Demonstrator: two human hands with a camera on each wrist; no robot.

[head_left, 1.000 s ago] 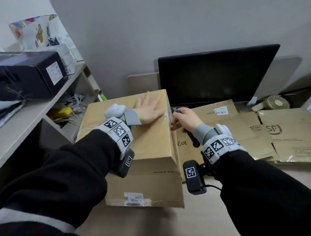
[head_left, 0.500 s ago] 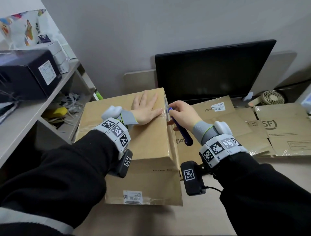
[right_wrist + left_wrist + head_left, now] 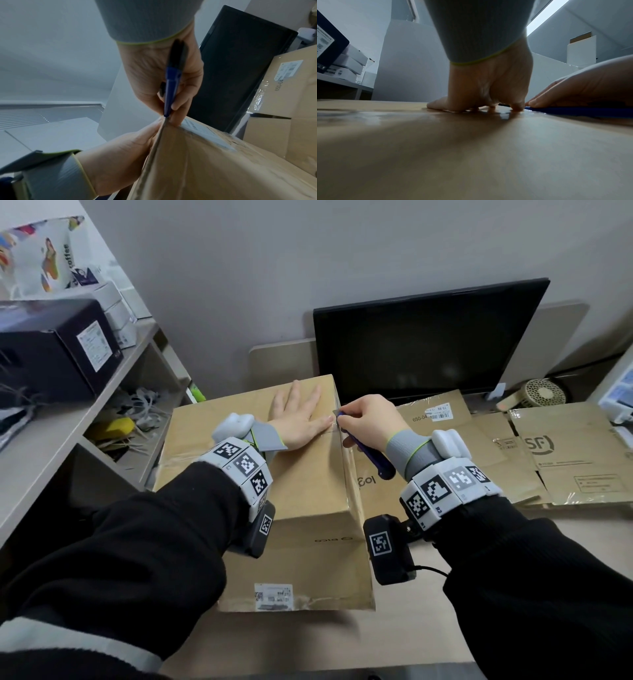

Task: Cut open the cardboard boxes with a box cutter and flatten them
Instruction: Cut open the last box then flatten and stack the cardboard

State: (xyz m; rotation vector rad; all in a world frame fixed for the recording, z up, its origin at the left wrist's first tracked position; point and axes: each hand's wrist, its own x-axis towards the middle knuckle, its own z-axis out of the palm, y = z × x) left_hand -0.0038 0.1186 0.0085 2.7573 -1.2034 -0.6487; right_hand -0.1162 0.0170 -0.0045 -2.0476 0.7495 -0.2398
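The left hand [image 3: 297, 419] lies flat on top of the cardboard box [image 3: 301, 491], fingers [image 3: 294, 395] straight and slightly spread, thumb near the box's right edge. The right hand [image 3: 368, 421] curls its fingers around the blue box cutter [image 3: 371, 455], whose tip meets the taped seam at that right top edge. The box stands closed on the worktop [image 3: 428, 628], brown and glossy with clear tape. Flattened boxes [image 3: 565, 460] lie to its right, a dark monitor [image 3: 424, 340] just behind, and shelves [image 3: 68, 419] close on the left.
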